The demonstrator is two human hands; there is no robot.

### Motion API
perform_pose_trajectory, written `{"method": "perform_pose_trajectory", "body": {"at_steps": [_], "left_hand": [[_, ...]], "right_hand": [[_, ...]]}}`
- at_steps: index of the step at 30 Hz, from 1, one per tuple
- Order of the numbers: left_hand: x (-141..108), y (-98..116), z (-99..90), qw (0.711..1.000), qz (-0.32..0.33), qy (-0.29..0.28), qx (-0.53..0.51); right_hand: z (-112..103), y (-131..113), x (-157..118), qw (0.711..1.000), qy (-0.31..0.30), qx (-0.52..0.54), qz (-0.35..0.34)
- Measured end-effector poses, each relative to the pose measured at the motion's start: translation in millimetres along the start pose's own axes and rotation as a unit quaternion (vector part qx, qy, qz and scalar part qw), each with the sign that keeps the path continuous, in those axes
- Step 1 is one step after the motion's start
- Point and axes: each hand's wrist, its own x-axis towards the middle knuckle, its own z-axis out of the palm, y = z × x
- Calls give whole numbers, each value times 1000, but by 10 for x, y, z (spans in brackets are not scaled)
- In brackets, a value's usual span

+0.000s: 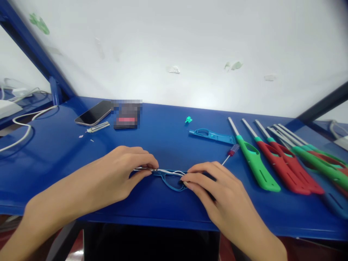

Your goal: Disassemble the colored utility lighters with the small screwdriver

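A blue lighter casing half (pixel 174 189) lies level near the front of the table, with a looped opening in its handle. Thin white wires (pixel 171 172) run along its upper edge. My left hand (pixel 130 166) pinches the casing's left end, where a thin metal rod shows beneath the fingers. At the other end, my right hand (pixel 220 188) has thumb and fingers closed on the casing beside the loop, by a small dark part. Its palm hides the rest of that end. Behind the right hand lie a matching blue casing half (pixel 214 136) and a screwdriver (pixel 231 150) with a red and clear handle.
Several long-necked lighters, green (pixel 257 166) and red (pixel 282 166), lie along the right side. A small turquoise part (pixel 188 119) sits farther back. At back left are a phone (pixel 95 113), a dark blurred packet (pixel 127 116) and a clear tube (pixel 98 127). A white wall rises behind.
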Motion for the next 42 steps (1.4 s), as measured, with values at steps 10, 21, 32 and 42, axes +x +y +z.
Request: {"method": "perform_pose_trajectory", "body": {"at_steps": [10, 21, 32, 42], "left_hand": [[80, 54, 14, 998, 37, -29, -31], [62, 69, -2, 997, 37, -34, -55], [85, 66, 67, 997, 56, -32, -52], [3, 252, 194, 998, 43, 29, 44]], "right_hand": [[8, -5, 2, 1000, 6, 2, 3], [2, -10, 4, 1000, 15, 7, 1], [-12, -7, 23, 1000, 17, 14, 2], [-3, 5, -1, 999, 39, 12, 11]]}}
